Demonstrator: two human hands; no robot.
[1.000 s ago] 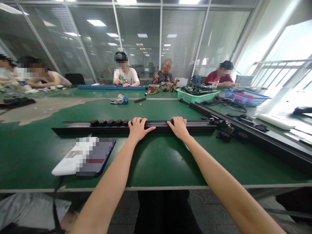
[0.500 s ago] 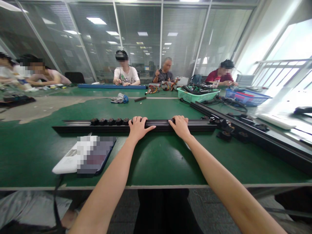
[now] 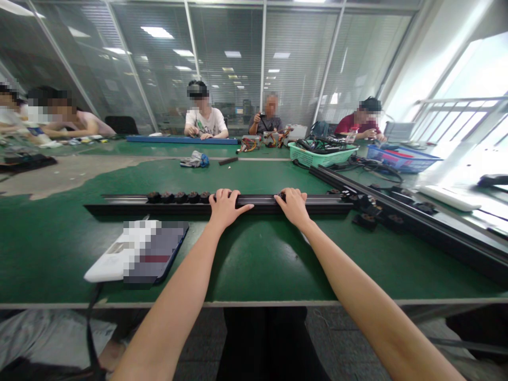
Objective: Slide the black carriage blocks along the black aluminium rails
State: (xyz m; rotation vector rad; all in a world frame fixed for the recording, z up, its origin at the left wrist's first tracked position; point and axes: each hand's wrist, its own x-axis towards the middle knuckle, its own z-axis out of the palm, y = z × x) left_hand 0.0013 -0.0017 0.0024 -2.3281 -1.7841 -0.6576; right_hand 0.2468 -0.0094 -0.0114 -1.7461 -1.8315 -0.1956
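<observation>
A long black metal channel (image 3: 262, 207) lies crosswise on the green table in front of me. Several small black modules with brownish tops (image 3: 181, 197) sit in a row in its left half. My left hand (image 3: 224, 204) is over the channel at the right end of this row, fingers curled across it and thumb stretched to the right. Farther right, my right hand (image 3: 294, 203) has its fingers closed around a small black module (image 3: 282, 196) at the channel. The fingers hide most of that piece. Between my hands the open groove of the channel shows.
More loose black modules (image 3: 365, 221) lie at the channel's right end, beside another long black channel (image 3: 444, 238) running diagonally. A phone (image 3: 174, 254) and a white device (image 3: 109, 264) are at front left. Green basket (image 3: 323, 157) and blue basket (image 3: 405, 161) stand farther back; several people sit opposite.
My hands and the channel stay in place. Across the table, one person has shifted a small dark object in a raised hand.
</observation>
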